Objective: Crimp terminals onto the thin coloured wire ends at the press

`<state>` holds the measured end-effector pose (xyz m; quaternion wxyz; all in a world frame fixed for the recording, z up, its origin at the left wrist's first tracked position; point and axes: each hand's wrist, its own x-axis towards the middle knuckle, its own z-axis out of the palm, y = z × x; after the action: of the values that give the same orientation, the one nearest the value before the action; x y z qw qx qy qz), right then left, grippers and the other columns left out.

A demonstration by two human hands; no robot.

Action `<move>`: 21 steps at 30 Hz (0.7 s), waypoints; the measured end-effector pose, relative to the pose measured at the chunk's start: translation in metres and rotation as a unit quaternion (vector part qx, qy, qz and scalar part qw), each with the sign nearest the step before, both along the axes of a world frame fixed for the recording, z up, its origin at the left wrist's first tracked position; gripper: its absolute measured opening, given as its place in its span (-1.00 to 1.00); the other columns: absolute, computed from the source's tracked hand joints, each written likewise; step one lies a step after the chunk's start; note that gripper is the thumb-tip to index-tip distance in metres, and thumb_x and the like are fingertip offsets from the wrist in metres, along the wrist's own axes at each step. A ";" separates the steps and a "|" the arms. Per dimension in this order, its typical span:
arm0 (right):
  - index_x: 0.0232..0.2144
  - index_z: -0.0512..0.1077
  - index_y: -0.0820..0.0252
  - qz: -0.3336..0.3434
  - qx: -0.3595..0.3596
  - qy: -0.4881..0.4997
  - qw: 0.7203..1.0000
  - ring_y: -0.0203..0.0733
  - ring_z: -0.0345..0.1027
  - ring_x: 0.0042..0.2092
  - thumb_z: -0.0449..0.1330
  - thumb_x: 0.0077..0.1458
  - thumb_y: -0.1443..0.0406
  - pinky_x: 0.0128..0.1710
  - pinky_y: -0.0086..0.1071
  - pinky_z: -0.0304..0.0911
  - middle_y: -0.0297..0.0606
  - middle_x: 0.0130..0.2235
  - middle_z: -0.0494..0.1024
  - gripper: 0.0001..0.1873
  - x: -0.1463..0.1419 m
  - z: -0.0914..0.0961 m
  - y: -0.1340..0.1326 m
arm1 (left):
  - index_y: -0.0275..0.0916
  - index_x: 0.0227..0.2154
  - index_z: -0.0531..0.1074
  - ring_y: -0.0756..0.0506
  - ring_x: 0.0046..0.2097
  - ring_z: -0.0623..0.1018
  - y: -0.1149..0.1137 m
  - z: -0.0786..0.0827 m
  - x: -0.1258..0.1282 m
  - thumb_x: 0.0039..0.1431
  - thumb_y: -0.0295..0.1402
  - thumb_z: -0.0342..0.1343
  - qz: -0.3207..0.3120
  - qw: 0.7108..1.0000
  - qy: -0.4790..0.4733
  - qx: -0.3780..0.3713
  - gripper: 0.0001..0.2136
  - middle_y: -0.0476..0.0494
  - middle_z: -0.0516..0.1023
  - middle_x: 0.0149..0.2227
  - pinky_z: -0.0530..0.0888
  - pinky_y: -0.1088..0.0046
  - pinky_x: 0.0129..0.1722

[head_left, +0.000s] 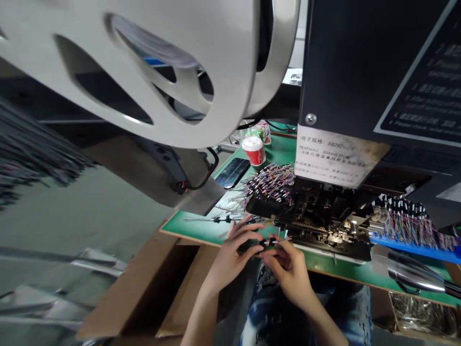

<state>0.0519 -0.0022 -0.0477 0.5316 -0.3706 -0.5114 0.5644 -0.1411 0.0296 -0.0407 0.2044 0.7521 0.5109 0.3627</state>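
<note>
Right at the front edge of the tabletop [190, 230], the left hand [234, 252] and the right hand [288, 274] are coming together, both pinching a small black connector [272, 244] with short pale wires sticking out of it. The fingers are curling tightly around it, and it's sitting just in front of the wire crimping machine [324, 226], right above the green surface. Over on the machine's far side, a thick bundle of wired connectors [268, 185] is spilling across its dark deck, while a blue rack [410, 242] is holding rows of black-tipped, multicoloured wires on the right. A worn paper label [334, 156] is hanging on the machine's dark housing. Further back, a red-and-white paper cup [253, 151] is standing near a smartphone [232, 172] lying on the green tabletop. A few loose wires with black connectors [219, 219] are lying beside the left hand, a big white reel [144, 62] is looming overhead, and a cardboard box [137, 274] is sitting below the tabletop's edge.
</note>
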 end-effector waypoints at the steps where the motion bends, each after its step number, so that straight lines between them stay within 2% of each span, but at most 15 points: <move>1: -0.03 0.55 0.19 -0.017 0.014 -0.004 1.000 -0.04 0.68 -0.27 0.29 0.32 0.07 -0.18 -0.23 0.58 -0.14 -0.26 0.73 -0.66 -0.004 0.000 0.002 | -0.09 -0.29 0.61 -0.38 0.33 0.45 0.001 -0.001 0.000 0.35 -0.33 0.19 -0.001 1.000 0.001 -0.003 -0.88 -0.21 0.72 0.05 0.11 -0.33 0.42; 5: -0.16 0.66 0.17 -0.096 0.076 -0.041 0.992 -0.09 0.58 -0.28 0.33 0.28 0.22 -0.28 -0.30 0.47 -0.14 -0.26 0.68 -0.83 -0.012 0.004 0.003 | -0.08 -0.32 0.68 -0.38 0.35 0.45 0.003 -0.002 -0.001 0.31 -0.42 0.22 -0.017 1.000 0.015 -0.003 -0.84 -0.22 0.74 0.03 0.10 -0.34 0.43; 8: -0.22 0.68 0.14 -0.130 0.125 -0.054 0.982 -0.13 0.47 -0.35 0.32 0.25 0.31 -0.36 -0.34 0.39 -0.21 -0.34 0.59 -0.89 -0.015 0.007 -0.001 | -0.05 -0.35 0.71 -0.39 0.35 0.45 0.003 -0.001 -0.002 0.27 -0.44 0.28 -0.033 0.999 0.032 0.005 -0.85 -0.19 0.75 0.01 0.04 -0.35 0.45; 11: -0.21 0.68 0.10 -0.161 0.177 -0.052 0.970 -0.19 0.41 -0.39 0.29 0.27 0.36 -0.41 -0.35 0.37 -0.22 -0.32 0.51 -0.85 -0.010 0.012 -0.013 | -0.02 -0.18 0.71 -0.41 0.34 0.47 0.002 0.002 -0.003 0.22 -0.38 0.36 -0.041 0.998 0.036 -0.004 -0.85 -0.18 0.73 0.08 0.02 -0.34 0.45; 14: -0.12 0.66 0.03 -0.156 0.216 -0.039 0.963 -0.18 0.53 -0.32 0.25 0.31 0.40 -0.30 -0.32 0.48 -0.14 -0.14 0.59 -0.78 0.010 0.020 -0.033 | -0.03 0.00 0.66 -0.40 0.32 0.50 0.002 0.003 -0.004 0.22 -0.27 0.38 -0.032 0.999 0.020 -0.017 -0.72 -0.21 0.69 0.12 0.05 -0.27 0.47; 16: -0.13 0.65 0.01 -0.118 0.185 -0.023 0.975 -0.10 0.60 -0.24 0.28 0.33 0.36 -0.23 -0.28 0.52 -0.13 -0.13 0.68 -0.82 0.032 0.023 -0.047 | -0.04 -0.01 0.65 -0.39 0.31 0.50 0.002 0.001 -0.006 0.26 -0.18 0.35 -0.027 1.000 0.010 -0.008 -0.73 -0.21 0.68 0.13 0.06 -0.23 0.48; 18: -0.17 0.67 0.00 -0.096 0.105 -0.004 0.990 -0.15 0.58 -0.36 0.34 0.32 0.30 -0.34 -0.32 0.51 -0.17 -0.19 0.73 -0.91 0.056 0.023 -0.060 | -0.05 -0.04 0.64 -0.39 0.31 0.51 0.002 -0.001 -0.008 0.32 -0.10 0.28 -0.017 1.000 0.006 0.016 -0.74 -0.21 0.67 0.12 0.09 -0.22 0.48; 19: -0.18 0.68 0.01 -0.102 0.049 0.003 0.994 -0.19 0.53 -0.44 0.36 0.31 0.25 -0.42 -0.36 0.48 -0.17 -0.22 0.75 -0.93 0.068 0.023 -0.065 | -0.05 -0.05 0.63 -0.38 0.29 0.53 0.001 0.000 -0.009 0.35 -0.08 0.24 -0.007 0.999 0.006 0.031 -0.75 -0.19 0.68 0.11 0.12 -0.21 0.47; 21: -0.15 0.67 0.05 -0.141 -0.053 0.015 0.989 -0.24 0.45 -0.54 0.42 0.25 0.13 -0.53 -0.40 0.42 -0.18 -0.29 0.74 -0.82 0.088 0.021 -0.073 | -0.05 -0.10 0.61 -0.36 0.22 0.60 -0.002 0.004 -0.006 0.39 -0.09 0.18 0.033 0.997 0.008 0.065 -0.78 -0.16 0.71 0.02 0.22 -0.17 0.44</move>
<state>0.1404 -0.0755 -0.0267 0.5929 -0.4580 -0.4157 0.5157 -0.1472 0.0276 -0.0369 0.1392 0.7494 0.5124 0.3955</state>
